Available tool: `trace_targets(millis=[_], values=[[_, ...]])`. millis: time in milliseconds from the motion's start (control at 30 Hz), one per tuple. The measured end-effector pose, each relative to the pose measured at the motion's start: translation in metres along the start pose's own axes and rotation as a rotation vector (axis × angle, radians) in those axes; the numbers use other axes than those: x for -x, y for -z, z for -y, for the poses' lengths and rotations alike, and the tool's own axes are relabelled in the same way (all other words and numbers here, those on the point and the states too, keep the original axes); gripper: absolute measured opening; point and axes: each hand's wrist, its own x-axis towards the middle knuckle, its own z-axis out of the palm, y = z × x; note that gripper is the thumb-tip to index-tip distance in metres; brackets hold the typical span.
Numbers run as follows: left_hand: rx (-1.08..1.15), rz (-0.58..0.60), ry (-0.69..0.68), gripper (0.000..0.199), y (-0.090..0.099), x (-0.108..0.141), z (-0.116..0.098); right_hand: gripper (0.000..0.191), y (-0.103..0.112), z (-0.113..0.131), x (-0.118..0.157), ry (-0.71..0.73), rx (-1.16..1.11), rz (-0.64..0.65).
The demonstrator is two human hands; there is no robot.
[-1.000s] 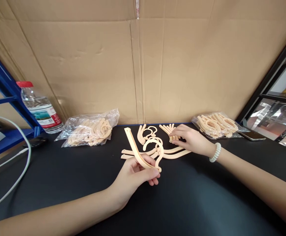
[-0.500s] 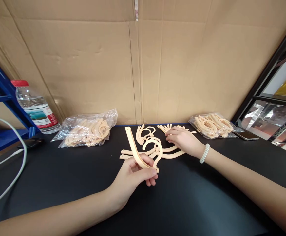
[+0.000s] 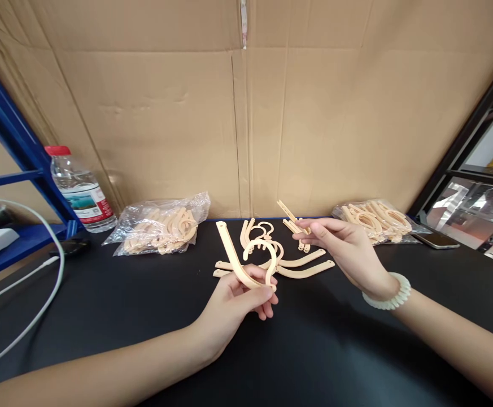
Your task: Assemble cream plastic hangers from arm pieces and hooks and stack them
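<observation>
Between the thumb and fingers of my left hand (image 3: 241, 299) is a partly joined beige folding hanger (image 3: 230, 249), one arm slanting up left and its hook curving beside it. My right hand (image 3: 348, 249) is raised off the table and pinches a slim beige hanger arm (image 3: 287, 210) by its lower end. Behind my left hand lie hangers with spread arms (image 3: 308, 271), partly hidden by it. Further back are loose curved arms and hooks (image 3: 263, 229). More slim arms (image 3: 303, 243) lie just beyond my right fingertips.
Clear plastic bags of hanger parts lie at back left (image 3: 161, 226) and back right (image 3: 375, 220). A water bottle (image 3: 83, 195) stands at left near a white cable (image 3: 60, 271). A phone (image 3: 436, 240) rests at far right. Cardboard (image 3: 165, 124) walls the back.
My right hand has come up and back from the pile of slim arms with one pinched in its fingers. The left hand keeps its hold, and the view has shifted slightly.
</observation>
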Motion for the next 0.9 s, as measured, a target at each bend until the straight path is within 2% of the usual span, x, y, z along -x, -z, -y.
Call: trace_targets(millis=[200,367,467,567,700,900], values=[[-0.018,0.018,-0.001,0.026,0.0,0.0,0.0,0.026,-0.008,-0.001,0.009,-0.063,-0.003,0.0],[-0.011,0.025,-0.008,0.025,-0.001,-0.001,0.0,0.036,-0.012,0.0,0.015,-0.249,-0.175,-0.002],[-0.002,0.013,-0.025,0.024,0.0,-0.001,0.002,0.048,-0.016,0.001,0.019,-0.402,-0.357,0.056],[0.001,-0.001,-0.041,0.025,0.0,-0.003,0.003,0.037,-0.02,0.0,0.022,-0.475,-0.498,0.186],[-0.028,-0.012,-0.078,0.025,0.001,-0.005,0.004,0.02,-0.026,0.001,0.028,-0.462,-0.506,0.293],[-0.021,-0.01,-0.055,0.025,0.001,-0.004,0.004,0.021,-0.033,-0.001,0.033,-0.374,-0.365,0.319]])
